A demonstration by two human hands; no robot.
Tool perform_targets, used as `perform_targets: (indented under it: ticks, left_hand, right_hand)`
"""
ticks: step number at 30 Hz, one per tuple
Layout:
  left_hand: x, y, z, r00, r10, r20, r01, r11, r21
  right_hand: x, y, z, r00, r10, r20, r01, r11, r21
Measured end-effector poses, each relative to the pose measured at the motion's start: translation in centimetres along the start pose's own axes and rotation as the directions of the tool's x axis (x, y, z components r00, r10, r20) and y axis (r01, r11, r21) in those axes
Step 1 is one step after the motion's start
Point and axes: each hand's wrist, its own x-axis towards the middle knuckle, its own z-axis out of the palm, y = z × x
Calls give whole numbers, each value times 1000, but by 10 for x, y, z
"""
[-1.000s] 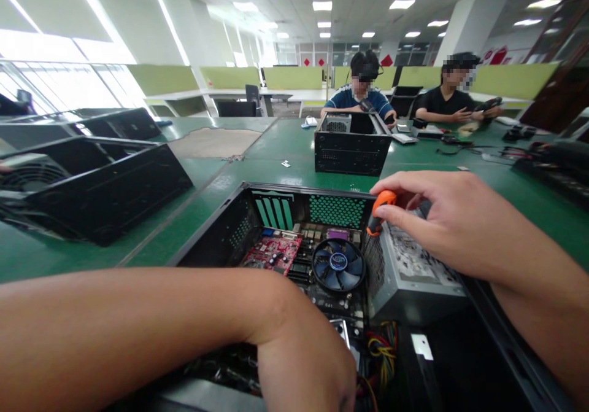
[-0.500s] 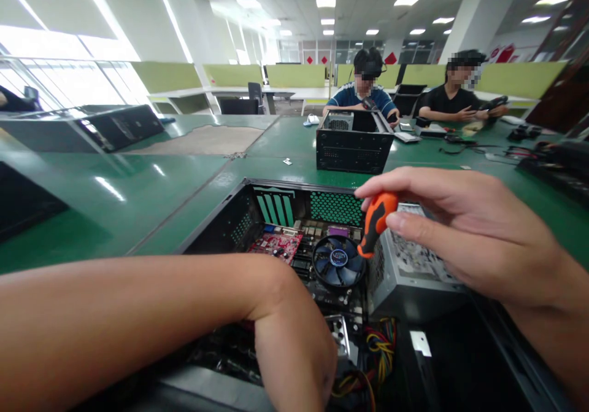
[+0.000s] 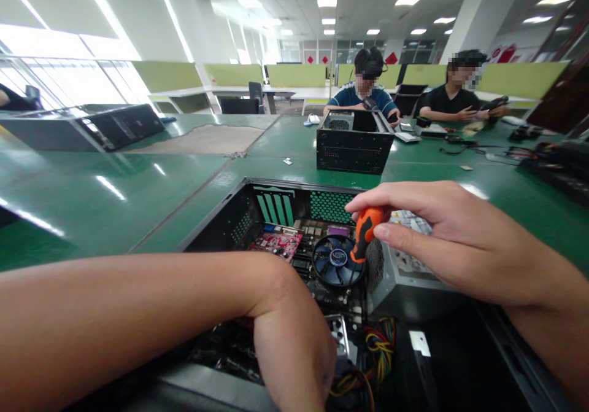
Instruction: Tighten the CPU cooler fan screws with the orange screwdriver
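Observation:
An open black computer case [image 3: 216, 215] lies in front of me. Between the thumb and fingers of my right hand [image 3: 442, 225] is an orange and black screwdriver [image 3: 367, 231], its handle tilted and its shaft pointing down over the edge of the round CPU fan [image 3: 337, 260]. My left hand [image 3: 297, 350] bends down at the wrist into the near part of the case; its fingers are out of sight. Right of the fan sits the grey power supply [image 3: 402, 286], partly behind my right hand. A red card [image 3: 278, 244] is fixed to the board left of the fan.
Coloured cables [image 3: 381, 347] bunch below the power supply. Across the green table [image 3: 193, 197] stands another black case [image 3: 352, 148], with a co-worker [image 3: 363, 86] behind it and a second person [image 3: 460, 93] to the right. More case parts [image 3: 124, 126] lie at the far left.
My right hand and the screwdriver have moved a little left and down, and the handle now stands more upright beside the fan. My left arm has barely moved.

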Motion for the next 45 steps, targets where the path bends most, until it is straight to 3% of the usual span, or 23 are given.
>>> perform_targets:
  ticks: [8, 18, 24, 33, 39, 45]
  left_hand:
    - [12, -6, -1, 999, 20, 39, -19, 1000, -15]
    - [5, 3, -6, 996, 13, 87, -16, 999, 29]
    - [19, 1, -11, 976, -27, 217, 20, 999, 35]
    - [16, -5, -7, 996, 19, 92, -19, 1000, 1]
    - [18, -8, -6, 990, 17, 142, -16, 1000, -7]
    - [19, -8, -8, 994, 36, 104, -32, 999, -40]
  right_hand:
    - [2, -1, 0, 1000, -7, 0, 7, 1000, -10]
    - [0, -2, -1, 1000, 0, 26, -1, 1000, 17]
    - [0, -1, 0, 1000, -18, 24, 18, 1000, 19]
    - [0, -1, 0, 1000, -9, 18, 9, 1000, 4]
    - [0, -1, 0, 1000, -13, -1, 13, 1000, 6]
    - [0, 0, 1, 1000, -14, 15, 14, 1000, 4]
